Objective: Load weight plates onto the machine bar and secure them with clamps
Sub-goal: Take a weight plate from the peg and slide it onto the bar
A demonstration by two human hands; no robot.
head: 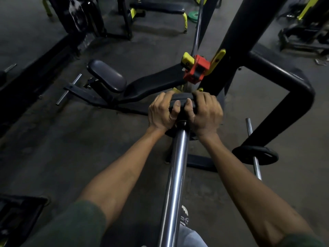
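Plate, black, threaded on chrome bar near red clamp; left hand and right hand wrapped tightly round its rim, probably to slide it inward.
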